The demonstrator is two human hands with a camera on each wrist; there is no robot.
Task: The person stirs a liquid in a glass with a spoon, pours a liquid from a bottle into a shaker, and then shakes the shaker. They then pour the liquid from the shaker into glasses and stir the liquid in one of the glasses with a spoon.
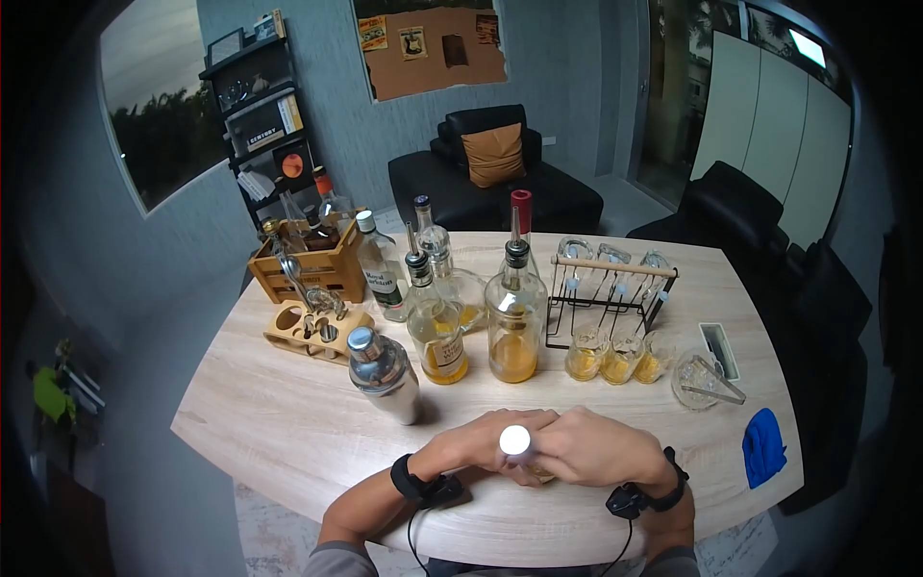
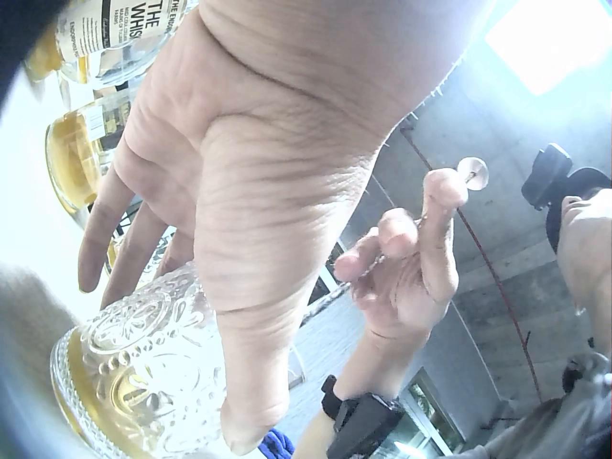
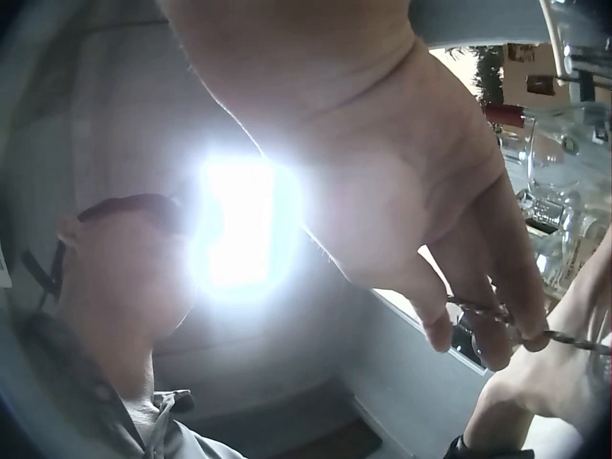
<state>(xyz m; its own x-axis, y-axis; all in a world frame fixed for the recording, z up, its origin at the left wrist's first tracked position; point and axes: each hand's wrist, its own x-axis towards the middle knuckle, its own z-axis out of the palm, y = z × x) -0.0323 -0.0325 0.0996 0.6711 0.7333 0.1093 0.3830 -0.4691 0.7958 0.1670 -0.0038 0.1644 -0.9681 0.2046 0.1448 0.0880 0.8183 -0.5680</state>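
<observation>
My left hand (image 1: 476, 442) holds an embossed glass (image 2: 143, 363) with amber liquid low inside, its thumb on the near side and fingers beyond. Above it, my right hand (image 1: 601, 447) pinches the twisted metal stem of a bar spoon (image 3: 574, 340). The spoon's round, flat end (image 2: 472, 173) sticks up past the fingertips and shows as a bright white disc in the head view. Both hands are close together at the table's near side, and they hide most of the glass from above. The spoon's lower end is hidden.
A metal shaker (image 1: 385, 380) stands left of the hands, before a wooden tool holder (image 1: 298, 332). Ahead are pourer-topped bottles (image 1: 514, 332), a glass rack (image 1: 615, 293) and small filled glasses (image 1: 620, 358). Tongs lie over an ice bowl (image 1: 702, 385), near a blue cloth (image 1: 764, 449).
</observation>
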